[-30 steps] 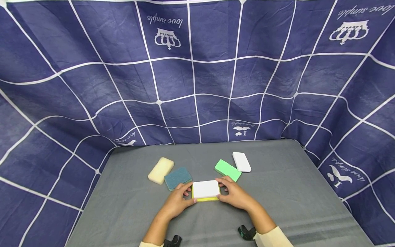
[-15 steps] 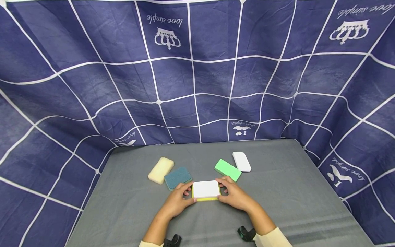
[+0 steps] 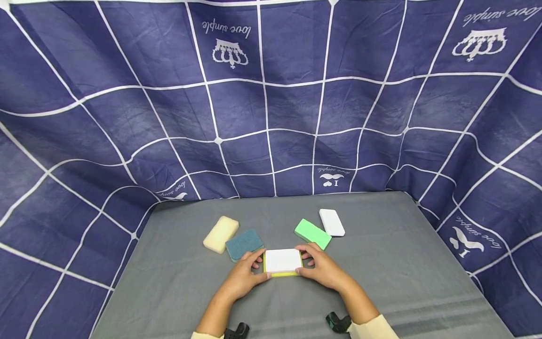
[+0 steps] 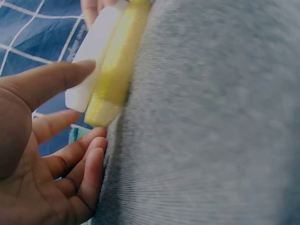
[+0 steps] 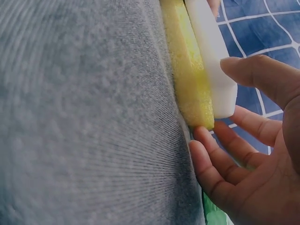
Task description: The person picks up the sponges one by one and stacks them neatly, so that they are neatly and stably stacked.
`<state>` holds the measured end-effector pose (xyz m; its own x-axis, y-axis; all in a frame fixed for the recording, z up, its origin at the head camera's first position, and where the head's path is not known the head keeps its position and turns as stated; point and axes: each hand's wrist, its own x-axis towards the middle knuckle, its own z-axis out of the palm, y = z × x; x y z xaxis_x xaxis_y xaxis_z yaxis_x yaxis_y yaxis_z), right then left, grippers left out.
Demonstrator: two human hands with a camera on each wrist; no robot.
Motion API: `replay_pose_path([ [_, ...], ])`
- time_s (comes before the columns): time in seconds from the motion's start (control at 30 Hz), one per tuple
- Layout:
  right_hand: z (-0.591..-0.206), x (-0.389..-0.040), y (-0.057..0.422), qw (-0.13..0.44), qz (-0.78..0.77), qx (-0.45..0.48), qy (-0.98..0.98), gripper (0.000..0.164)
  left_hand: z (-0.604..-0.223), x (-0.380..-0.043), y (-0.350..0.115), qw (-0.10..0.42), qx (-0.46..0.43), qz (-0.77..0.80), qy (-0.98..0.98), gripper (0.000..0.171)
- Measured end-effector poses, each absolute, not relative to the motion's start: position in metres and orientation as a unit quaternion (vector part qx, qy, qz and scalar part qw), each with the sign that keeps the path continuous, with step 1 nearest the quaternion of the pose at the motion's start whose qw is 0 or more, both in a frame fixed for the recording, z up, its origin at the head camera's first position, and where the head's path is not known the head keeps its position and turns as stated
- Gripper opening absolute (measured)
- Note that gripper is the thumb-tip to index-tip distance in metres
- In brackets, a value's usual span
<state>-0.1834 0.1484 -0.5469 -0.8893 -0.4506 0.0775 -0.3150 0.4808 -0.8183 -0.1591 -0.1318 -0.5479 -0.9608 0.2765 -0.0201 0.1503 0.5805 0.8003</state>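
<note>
A white sponge (image 3: 282,260) lies flat on top of a yellow sponge (image 3: 284,274), the two stacked on the grey cloth in front of me. My left hand (image 3: 245,277) pinches the white sponge's left end, thumb on the near side and index finger at the far corner. At the right end my right hand (image 3: 322,267) holds it the same way. Both wrist views show the thumbs against the white sponge's side. Lower fingers of each hand curl close to the ends of the yellow sponge (image 4: 112,70), near the cloth.
Behind my left hand lie a blue-green scouring sponge (image 3: 244,245) and a cream sponge (image 3: 221,234). A green sponge (image 3: 312,233) and another white sponge (image 3: 332,222) lie beyond my right hand. A blue checked curtain (image 3: 292,108) rises behind the grey table (image 3: 178,282).
Both hands keep their grip on the white sponge at its two ends. The sponge's far edge has shifted very slightly toward me; the other sponges have not moved.
</note>
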Motion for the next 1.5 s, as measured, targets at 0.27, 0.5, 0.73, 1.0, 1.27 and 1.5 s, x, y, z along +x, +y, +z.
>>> replay_pose_path([
  [0.27, -0.5483, -0.1829, 0.1461, 0.076, -0.456, -0.214, 0.861, 0.057, -0.5473, -0.1589, -0.1377, 0.098, 0.11, 0.486, 0.861, 0.068],
  [0.5, -0.5501, -0.1813, 0.1468, 0.069, -0.459, -0.214, 0.86, 0.056, -0.5478, -0.1599, -0.1383, 0.093, 0.105, 0.496, 0.857, 0.061],
  [0.73, -0.5509, -0.181, 0.1472, 0.068, -0.462, -0.212, 0.859, 0.058, -0.5459, -0.1591, -0.136, 0.079, 0.108, 0.486, 0.864, 0.059],
  [1.0, -0.5507, -0.1816, 0.147, 0.071, -0.465, -0.212, 0.856, 0.059, -0.5465, -0.1596, -0.1369, 0.075, 0.111, 0.491, 0.861, 0.059],
  [1.27, -0.5498, -0.1821, 0.1483, 0.075, -0.473, -0.217, 0.85, 0.059, -0.547, -0.1597, -0.1363, 0.068, 0.113, 0.49, 0.862, 0.061],
  [1.5, -0.5477, -0.182, 0.149, 0.078, -0.475, -0.215, 0.849, 0.063, -0.547, -0.1596, -0.1358, 0.068, 0.109, 0.489, 0.863, 0.061],
])
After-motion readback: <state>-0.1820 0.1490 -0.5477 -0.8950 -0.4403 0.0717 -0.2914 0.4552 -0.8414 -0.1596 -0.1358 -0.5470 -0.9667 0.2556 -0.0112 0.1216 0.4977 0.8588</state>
